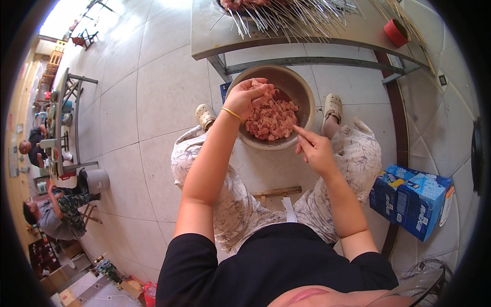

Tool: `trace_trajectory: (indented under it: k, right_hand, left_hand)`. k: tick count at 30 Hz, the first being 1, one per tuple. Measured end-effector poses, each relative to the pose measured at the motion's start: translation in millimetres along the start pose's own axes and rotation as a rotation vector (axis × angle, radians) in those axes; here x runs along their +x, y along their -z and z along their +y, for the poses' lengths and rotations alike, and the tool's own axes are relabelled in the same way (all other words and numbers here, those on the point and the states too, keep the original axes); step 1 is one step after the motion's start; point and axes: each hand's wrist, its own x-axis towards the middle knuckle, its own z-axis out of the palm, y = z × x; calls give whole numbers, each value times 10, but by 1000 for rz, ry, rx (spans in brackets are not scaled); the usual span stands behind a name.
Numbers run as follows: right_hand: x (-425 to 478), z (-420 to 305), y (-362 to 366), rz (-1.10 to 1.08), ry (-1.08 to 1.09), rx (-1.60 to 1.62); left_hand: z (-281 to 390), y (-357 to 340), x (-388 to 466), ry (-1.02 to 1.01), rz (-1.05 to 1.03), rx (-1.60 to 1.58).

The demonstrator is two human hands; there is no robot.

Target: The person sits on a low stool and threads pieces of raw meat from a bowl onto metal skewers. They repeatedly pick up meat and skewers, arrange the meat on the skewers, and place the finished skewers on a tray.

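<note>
A round metal basin point(307, 99) stands on the floor between my feet, with chunks of raw meat point(270, 122) in it. Above its left part, my left hand point(249, 96) holds pieces of the meat between thumb and fingers. My right hand point(314, 147), over the basin's right rim, grips one end of a thin metal skewer point(280, 107). The skewer slants up and left to the meat in my left hand; its tip is hidden there. On the steel table point(215, 38) ahead lie many metal skewers point(299, 19) beside more raw meat point(249, 4).
A red cylindrical container point(396, 33) and thin sticks point(410, 27) lie at the table's right. Blue cartons point(414, 199) stand on the floor at my right. Far left, two people point(63, 215) point(36, 144) are near another table, with a grey bucket point(98, 181).
</note>
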Motion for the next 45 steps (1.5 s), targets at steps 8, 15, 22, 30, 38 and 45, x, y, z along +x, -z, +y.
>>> trace_trajectory:
  k: [8, 15, 22, 30, 38, 45]
  right_hand:
    - [-11, 14, -2, 5, 4, 66]
    - [16, 21, -19, -5, -26, 120]
    - [76, 35, -20, -6, -50, 193]
    - [50, 32, -4, -48, -62, 159]
    - [50, 29, -7, -49, -106, 159]
    - [53, 127, -96, 42, 24, 2]
  left_hand:
    - [31, -9, -14, 67, -30, -61]
    - [-25, -64, -21, 71, -3, -12]
    - [-39, -111, -46, 41, -98, -136]
    - [-25, -96, -60, 19, -11, -90]
    - [-87, -77, -41, 25, 0, -102]
    - [-122, -105, -30, -7, 36, -44]
